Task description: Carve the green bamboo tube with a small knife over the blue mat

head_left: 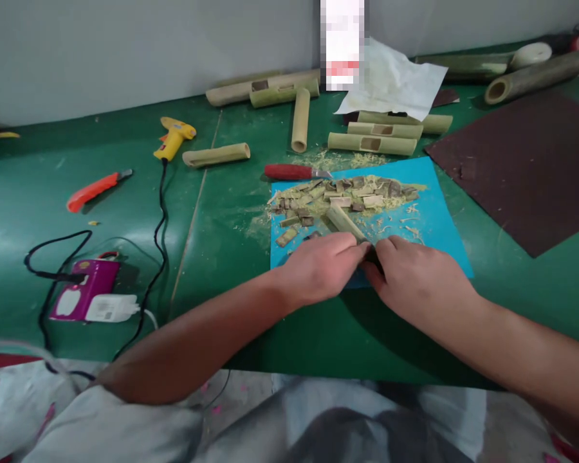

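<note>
Close together over the near edge of the blue sheet (446,238), both my hands are closed. A pale green bamboo piece (346,222) slants up and left from between them, its near end hidden by my fingers. My left hand (324,265) wraps round this bamboo from the left. My right hand (422,273) meets it at the near end, fingers curled. Something dark shows between the two hands, too shaded to make out. Just beyond lie bamboo chips (340,201) and shavings, with a red-handled carving knife (289,172) at the sheet's far left corner.
Cut bamboo tubes (372,143) lie along the back, some with square openings. At left are a yellow glue gun (174,138), its black cord, an orange utility knife (94,191) and a purple power strip (92,283). A dark brown sheet (525,167) lies right; white paper (390,80) behind.
</note>
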A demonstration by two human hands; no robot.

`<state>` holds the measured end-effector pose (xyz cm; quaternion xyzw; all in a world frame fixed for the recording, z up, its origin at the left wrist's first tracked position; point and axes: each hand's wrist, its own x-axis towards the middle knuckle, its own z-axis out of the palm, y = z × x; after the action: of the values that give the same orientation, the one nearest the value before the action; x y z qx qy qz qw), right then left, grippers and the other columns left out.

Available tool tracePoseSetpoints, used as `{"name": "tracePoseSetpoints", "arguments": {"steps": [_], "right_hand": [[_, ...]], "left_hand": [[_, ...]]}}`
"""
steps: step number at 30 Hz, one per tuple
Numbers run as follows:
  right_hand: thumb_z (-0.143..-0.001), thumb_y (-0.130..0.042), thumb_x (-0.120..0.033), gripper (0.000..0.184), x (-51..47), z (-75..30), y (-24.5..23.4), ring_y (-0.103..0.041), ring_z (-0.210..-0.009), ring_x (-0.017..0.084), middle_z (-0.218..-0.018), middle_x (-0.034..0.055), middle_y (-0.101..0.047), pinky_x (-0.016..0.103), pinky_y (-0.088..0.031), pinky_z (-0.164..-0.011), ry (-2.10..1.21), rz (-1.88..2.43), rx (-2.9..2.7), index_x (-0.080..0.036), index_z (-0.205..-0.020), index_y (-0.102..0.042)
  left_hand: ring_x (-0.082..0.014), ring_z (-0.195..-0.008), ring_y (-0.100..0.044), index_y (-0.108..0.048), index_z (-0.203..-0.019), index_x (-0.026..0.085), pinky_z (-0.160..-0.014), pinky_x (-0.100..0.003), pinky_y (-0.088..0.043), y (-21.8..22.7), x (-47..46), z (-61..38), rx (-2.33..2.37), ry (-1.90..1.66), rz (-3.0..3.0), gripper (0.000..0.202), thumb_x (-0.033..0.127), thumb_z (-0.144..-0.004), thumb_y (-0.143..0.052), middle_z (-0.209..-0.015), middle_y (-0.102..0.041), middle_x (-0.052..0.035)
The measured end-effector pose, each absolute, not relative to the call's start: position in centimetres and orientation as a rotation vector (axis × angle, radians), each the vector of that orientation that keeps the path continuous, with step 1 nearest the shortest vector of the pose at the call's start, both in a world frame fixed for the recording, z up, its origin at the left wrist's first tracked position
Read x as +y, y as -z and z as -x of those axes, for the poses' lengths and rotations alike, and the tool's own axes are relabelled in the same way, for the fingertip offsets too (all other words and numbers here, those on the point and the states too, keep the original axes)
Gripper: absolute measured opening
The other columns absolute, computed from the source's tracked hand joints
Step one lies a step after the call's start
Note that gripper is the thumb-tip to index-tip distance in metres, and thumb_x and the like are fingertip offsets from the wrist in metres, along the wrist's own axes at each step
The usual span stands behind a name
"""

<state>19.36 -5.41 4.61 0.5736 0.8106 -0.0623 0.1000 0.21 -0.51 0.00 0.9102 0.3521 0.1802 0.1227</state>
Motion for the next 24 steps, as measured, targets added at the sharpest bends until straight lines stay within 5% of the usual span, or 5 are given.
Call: {"name": "tracePoseSetpoints", "arguments": {"steps": [4, 16, 24], "right_hand": [[-0.098, -0.044, -0.033, 0.031, -5.39, -19.27, -4.64, -0.058, -0.062, 0.016, -0.085, 0.0124, -0.068, 0.029, -0.017, -0.05, 0.156, -1.701, 2.378, -0.012, -0.092, -0.067], [-0.1, -0.043, -0.032, 0.031, -5.41, -19.35, -4.73, -0.064, -0.07, 0.02, -0.089, 0.0128, -0.071, 0.028, -0.019, -0.051, 0.197, -1.694, 2.362, -0.013, -0.097, -0.068], [-0.1, -0.044, -0.034, 0.032, -5.38, -19.28, -4.79, -0.065, -0.07, 0.021, -0.09, 0.0135, -0.071, 0.029, -0.019, -0.051, 0.196, -1.688, 2.354, -0.012, -0.098, -0.067]], "left_hand": [[-0.0165, -0.076, -0.061, -0.071, -0.105, 0.015, -0.066, -0.028, -0.047, -0.01, -0.28, -0.04, 1.143, -0.741, -2.718, 0.04, 0.034, -0.107, -0.036, -0.085, -0.066, -0.0077], [-0.0131, -0.064, -0.055, -0.07, -0.095, 0.019, -0.057, -0.026, -0.041, -0.25, -1.02, -0.6, 1.081, -0.512, -2.719, 0.044, 0.038, -0.108, -0.033, -0.074, -0.061, -0.0023], [-0.0137, -0.071, -0.06, -0.071, -0.103, 0.018, -0.062, -0.025, -0.045, -0.1, -0.42, 0.1, 1.043, -0.583, -2.752, 0.039, 0.034, -0.108, -0.035, -0.081, -0.064, -0.0033]]}}
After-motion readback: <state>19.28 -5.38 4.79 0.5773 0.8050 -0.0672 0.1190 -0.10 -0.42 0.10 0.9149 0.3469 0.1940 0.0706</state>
